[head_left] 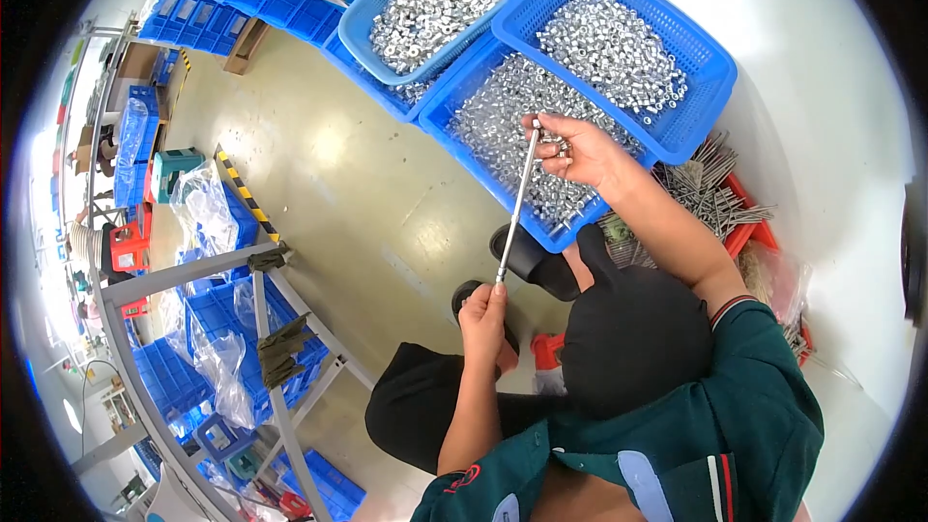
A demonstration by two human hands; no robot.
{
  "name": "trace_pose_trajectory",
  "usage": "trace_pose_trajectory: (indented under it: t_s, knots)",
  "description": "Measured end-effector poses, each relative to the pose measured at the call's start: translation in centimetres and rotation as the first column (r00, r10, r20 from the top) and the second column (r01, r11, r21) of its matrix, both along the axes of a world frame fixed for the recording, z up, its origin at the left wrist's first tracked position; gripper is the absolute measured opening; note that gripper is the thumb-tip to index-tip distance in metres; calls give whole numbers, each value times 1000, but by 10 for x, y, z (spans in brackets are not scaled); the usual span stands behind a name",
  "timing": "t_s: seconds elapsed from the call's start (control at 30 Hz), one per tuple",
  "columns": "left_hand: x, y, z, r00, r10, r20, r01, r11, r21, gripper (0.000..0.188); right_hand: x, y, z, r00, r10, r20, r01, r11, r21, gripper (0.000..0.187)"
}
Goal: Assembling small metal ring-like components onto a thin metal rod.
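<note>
You pinched the rod's (pixel 516 203) lower end in your left hand (pixel 483 314) to steady it upright, while your right hand (pixel 578 148), fingers closed on nuts (pixel 555 146), met its top over the basket (pixel 464 140) of nuts.

Two bare hands, one low and one reaching ahead.
The left hand (pixel 483 314) is closed in a pinch, forearm upright; the right hand (pixel 578 150) is extended well beyond it, fingers curled.
</note>
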State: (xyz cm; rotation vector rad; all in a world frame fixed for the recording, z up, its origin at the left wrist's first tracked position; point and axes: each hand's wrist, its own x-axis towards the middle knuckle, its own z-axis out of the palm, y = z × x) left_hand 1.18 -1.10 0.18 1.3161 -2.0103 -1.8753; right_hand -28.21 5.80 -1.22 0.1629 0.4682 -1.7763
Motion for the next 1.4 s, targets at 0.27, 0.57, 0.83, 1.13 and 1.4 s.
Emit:
trace_pose_trajectory:
  t_s: [0.27,0.57,0.83,1.13,1.4]
  knots:
    - [1,1,-2,1000,3,-30,-3,1000,-2,29,8,-3,8,1000,13,0,-13,999,-33,24]
    - [-2,3,4,998,36,-45,-35,999,31,28,0,4,32,790,196,-581,-64,969,239,20]
    - [-18,4,26,984,174,-40,-159,956,247,28,46,-1,15,273,399,-875,-341,891,300,24]
    - [-13,2,22,987,147,-58,-131,965,229,28,2,11,8,929,168,-329,-45,936,350,25]
    - [-7,2,11,993,105,-56,-96,985,147,27,-3,11,-2,974,114,-196,-79,981,175,24]
